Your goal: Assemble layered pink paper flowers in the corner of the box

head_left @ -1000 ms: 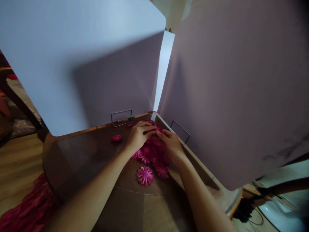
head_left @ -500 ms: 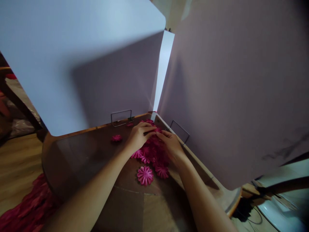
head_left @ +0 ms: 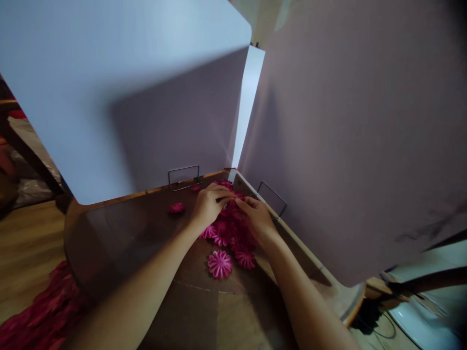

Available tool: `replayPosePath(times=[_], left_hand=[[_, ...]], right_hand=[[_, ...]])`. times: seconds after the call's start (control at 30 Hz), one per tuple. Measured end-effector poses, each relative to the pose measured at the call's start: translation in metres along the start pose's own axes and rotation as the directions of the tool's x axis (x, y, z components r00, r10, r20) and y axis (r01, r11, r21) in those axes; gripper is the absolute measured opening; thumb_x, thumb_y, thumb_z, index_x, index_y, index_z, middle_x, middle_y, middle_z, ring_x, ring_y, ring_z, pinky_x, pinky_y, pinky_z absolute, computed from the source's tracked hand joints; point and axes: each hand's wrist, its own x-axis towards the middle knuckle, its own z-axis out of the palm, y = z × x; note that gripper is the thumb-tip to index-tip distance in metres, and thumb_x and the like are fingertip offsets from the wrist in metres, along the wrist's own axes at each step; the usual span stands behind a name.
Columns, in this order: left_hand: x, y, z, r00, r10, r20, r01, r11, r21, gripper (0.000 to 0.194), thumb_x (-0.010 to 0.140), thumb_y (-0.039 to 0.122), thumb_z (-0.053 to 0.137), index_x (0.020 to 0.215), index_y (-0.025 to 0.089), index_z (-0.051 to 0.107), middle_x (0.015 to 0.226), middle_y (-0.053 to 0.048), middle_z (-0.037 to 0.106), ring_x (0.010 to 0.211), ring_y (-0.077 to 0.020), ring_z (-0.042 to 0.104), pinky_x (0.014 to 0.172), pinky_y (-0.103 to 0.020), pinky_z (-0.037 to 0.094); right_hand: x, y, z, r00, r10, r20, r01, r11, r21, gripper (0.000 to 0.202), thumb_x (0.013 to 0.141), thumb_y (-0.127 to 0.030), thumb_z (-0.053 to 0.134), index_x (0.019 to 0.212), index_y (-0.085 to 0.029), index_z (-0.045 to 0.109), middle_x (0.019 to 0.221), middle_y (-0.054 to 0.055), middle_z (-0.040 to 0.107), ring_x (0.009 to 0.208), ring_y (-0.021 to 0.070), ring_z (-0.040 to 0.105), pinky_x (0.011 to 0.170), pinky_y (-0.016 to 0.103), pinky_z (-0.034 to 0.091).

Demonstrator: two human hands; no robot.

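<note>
Both hands meet over a heap of pink flower-shaped pieces point(head_left: 228, 228) on the brown table point(head_left: 116, 233). My left hand point(head_left: 211, 203) and my right hand point(head_left: 256, 214) have their fingertips pinched on one pink flower piece point(head_left: 239, 196) between them; its shape is mostly hidden by the fingers. Below the heap a single pink flower point(head_left: 219, 264) lies flat, and another pink flower point(head_left: 177, 208) lies left of my left hand.
A large pale panel point(head_left: 146, 97) stands at the left and a second panel point(head_left: 350, 146) at the right, with wire brackets point(head_left: 183, 178) at their feet. Dark pink material point(head_left: 44, 311) is piled at the lower left. Cables and a black object point(head_left: 368, 316) sit lower right.
The left fingers have drawn slightly closer together over the pink piece. Otherwise the hands and the flowers are nearly where they were.
</note>
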Motion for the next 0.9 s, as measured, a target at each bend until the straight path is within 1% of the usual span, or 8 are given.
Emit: replayPosePath(times=[0.1,0.23,0.3,0.43,0.5,0.6,0.7,0.9], left_hand=[[-0.0006,0.0006,0.0012,1.0,-0.018,-0.003,0.018,1.0,0.005,0.009,0.085,0.019,0.069,0.087,0.025,0.076,0.088,-0.003,0.074,0.087,-0.019,0.067,0.083,-0.036,0.054],[-0.0013,0.0003,0.0033,0.998,-0.056,-0.028,0.057,0.998,0.018,0.013,0.087,0.022,0.067,0.098,0.024,0.074,0.098,-0.006,0.072,0.096,-0.02,0.066,0.089,-0.039,0.053],[-0.0011,0.0001,0.0036,0.997,-0.071,-0.009,0.071,0.997,0.007,0.016,0.088,0.025,0.067,0.102,0.025,0.073,0.105,-0.007,0.071,0.102,-0.0201,0.066,0.093,-0.04,0.052],[-0.0004,-0.0013,0.0036,0.995,-0.096,0.02,0.096,0.995,-0.012,0.018,0.085,0.024,0.07,0.103,0.025,0.074,0.114,-0.008,0.071,0.106,-0.0214,0.066,0.097,-0.041,0.052],[-0.0001,-0.0028,0.0036,0.995,-0.097,0.024,0.097,0.995,-0.009,0.017,0.085,0.021,0.07,0.101,0.023,0.074,0.114,-0.009,0.071,0.105,-0.0219,0.067,0.097,-0.041,0.052],[-0.0002,-0.0047,0.0034,0.996,-0.079,0.037,0.079,0.997,0.001,0.016,0.085,0.018,0.069,0.099,0.021,0.075,0.115,-0.01,0.07,0.106,-0.0222,0.066,0.097,-0.041,0.053],[-0.0007,-0.0049,0.0031,0.997,-0.059,0.05,0.059,0.998,0.007,0.016,0.086,0.016,0.067,0.099,0.022,0.075,0.115,-0.009,0.07,0.107,-0.0218,0.066,0.097,-0.041,0.053],[-0.0024,-0.0036,0.0037,0.997,-0.012,0.071,0.011,1.0,0.017,0.019,0.088,0.018,0.065,0.105,0.024,0.074,0.117,-0.009,0.069,0.109,-0.0214,0.065,0.098,-0.042,0.053]], right_hand=[[-0.0019,-0.0022,0.002,1.0,0.0,0.008,-0.001,1.0,0.013,0.022,0.066,-0.035,0.082,0.071,-0.019,0.067,0.072,-0.001,0.067,0.065,0.0123,0.059,0.067,0.026,0.046],[-0.0032,-0.006,0.0035,1.0,0.025,0.018,-0.026,0.998,0.06,0.023,0.069,-0.039,0.078,0.08,-0.02,0.069,0.082,0.002,0.071,0.077,0.0169,0.065,0.073,0.03,0.05],[-0.0023,-0.0061,0.003,0.999,0.036,0.018,-0.037,0.996,0.087,0.025,0.068,-0.039,0.079,0.081,-0.021,0.068,0.083,0.002,0.072,0.078,0.0185,0.067,0.073,0.031,0.051],[0.0004,-0.0033,0.0011,0.999,0.026,0.04,-0.03,0.994,0.109,0.027,0.068,-0.035,0.079,0.09,-0.024,0.068,0.087,0.001,0.073,0.075,0.0166,0.068,0.072,0.031,0.051],[0.001,-0.002,0.0008,0.999,0.023,0.031,-0.026,0.997,0.079,0.027,0.069,-0.036,0.079,0.091,-0.024,0.068,0.086,0.0,0.073,0.073,0.0162,0.067,0.07,0.03,0.052],[0.001,-0.0013,0.0003,1.0,0.0,-0.002,0.0,1.0,-0.028,0.026,0.072,-0.041,0.076,0.089,-0.022,0.07,0.086,0.002,0.073,0.071,0.0166,0.065,0.066,0.028,0.051],[0.0015,-0.0014,-0.0013,1.0,-0.03,-0.002,0.03,0.992,-0.119,0.028,0.073,-0.043,0.075,0.089,-0.02,0.072,0.083,0.002,0.073,0.071,0.0168,0.065,0.066,0.027,0.05],[0.0017,-0.0033,-0.0029,0.999,-0.048,0.005,0.048,0.99,-0.133,0.027,0.07,-0.041,0.077,0.085,-0.019,0.073,0.076,0.002,0.072,0.066,0.0168,0.064,0.067,0.029,0.048]])
